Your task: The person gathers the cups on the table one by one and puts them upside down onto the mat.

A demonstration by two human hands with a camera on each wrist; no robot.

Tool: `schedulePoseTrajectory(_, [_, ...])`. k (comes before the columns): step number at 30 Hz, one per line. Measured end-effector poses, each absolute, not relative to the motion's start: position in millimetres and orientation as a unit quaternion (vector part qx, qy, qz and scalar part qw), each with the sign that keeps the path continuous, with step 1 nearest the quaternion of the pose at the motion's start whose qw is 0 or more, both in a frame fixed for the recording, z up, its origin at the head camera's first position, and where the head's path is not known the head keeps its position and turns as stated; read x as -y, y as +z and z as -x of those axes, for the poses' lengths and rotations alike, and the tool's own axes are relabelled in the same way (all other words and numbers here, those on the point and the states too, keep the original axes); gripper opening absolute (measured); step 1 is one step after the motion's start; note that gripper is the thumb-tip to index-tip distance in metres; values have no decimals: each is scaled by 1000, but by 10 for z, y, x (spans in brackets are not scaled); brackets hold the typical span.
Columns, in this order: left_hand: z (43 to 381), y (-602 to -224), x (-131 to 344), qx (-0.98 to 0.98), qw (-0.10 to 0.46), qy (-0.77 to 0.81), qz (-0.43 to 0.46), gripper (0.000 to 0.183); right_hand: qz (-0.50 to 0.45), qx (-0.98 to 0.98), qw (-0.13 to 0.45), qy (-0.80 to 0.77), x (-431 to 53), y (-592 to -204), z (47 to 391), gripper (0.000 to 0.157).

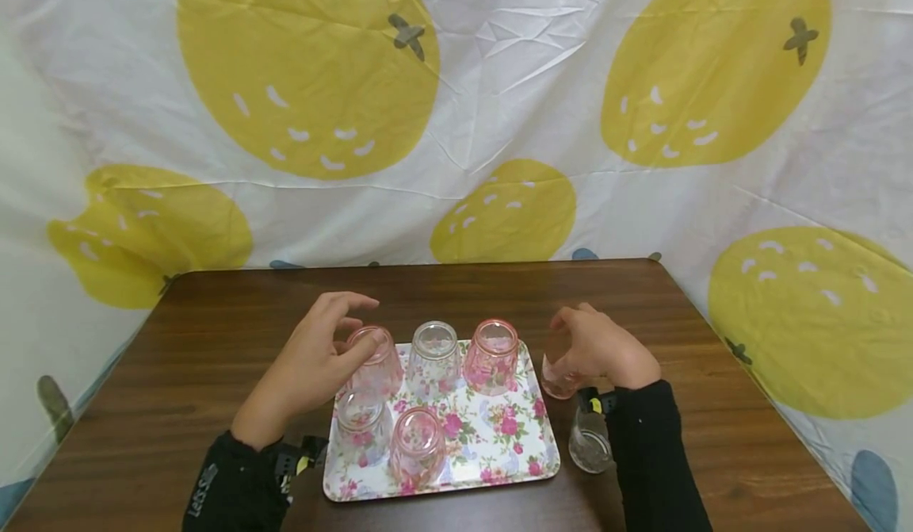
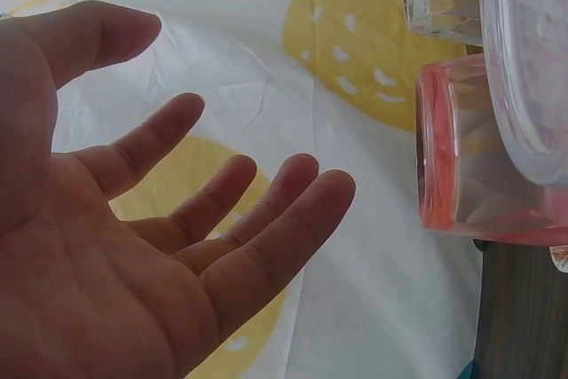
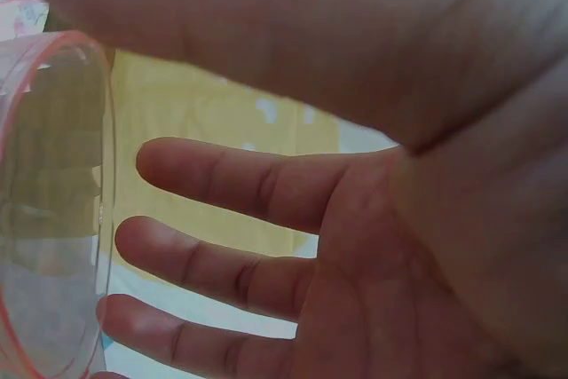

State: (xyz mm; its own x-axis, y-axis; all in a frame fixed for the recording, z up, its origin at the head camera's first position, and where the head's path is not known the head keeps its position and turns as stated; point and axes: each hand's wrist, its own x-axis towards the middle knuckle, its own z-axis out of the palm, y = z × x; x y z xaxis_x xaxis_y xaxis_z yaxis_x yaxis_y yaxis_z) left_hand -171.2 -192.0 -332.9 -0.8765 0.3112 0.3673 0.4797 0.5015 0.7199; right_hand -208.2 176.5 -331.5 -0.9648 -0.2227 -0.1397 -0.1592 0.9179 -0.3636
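My left hand (image 1: 317, 357) hovers over the back left corner of the floral tray (image 1: 499, 476), fingers spread and nothing held. Below it stands an upside-down pink glass (image 1: 378, 369), apart from the fingers in the left wrist view. A clear glass (image 1: 364, 421) and another pink glass (image 1: 417, 445) stand nearer on the tray. Right of the tray, my right hand (image 1: 602, 346) is above a pink glass (image 1: 559, 381), its fingers extended. In the right wrist view that glass's rim (image 3: 106, 175) lies close to the fingertips; whether they touch is unclear.
At the tray's back stand an upside-down clear glass (image 1: 433, 357) and a pink one (image 1: 492, 357). A clear glass (image 1: 590, 445) is on the brown table (image 1: 214, 326) by the right sleeve. Behind hangs a fruit-print cloth (image 1: 499, 120).
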Motion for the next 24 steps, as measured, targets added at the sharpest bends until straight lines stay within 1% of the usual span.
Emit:
schedulePoseTrajectory(5, [1714,-3337,1919,860,92,-444,233,38,87,-975,97,-179,-1775,-3354,2090,61])
schedulePoseTrajectory(13, [1718,-3349,1921,860,91,-444,235,38,75,-975,104,-180,-1777,-3384,2123,63])
schedulePoseTrajectory(24, [1715,-3339,1916,860,91,-444,234,38,83,-975,98,-181,-1794,-3363,2121,62])
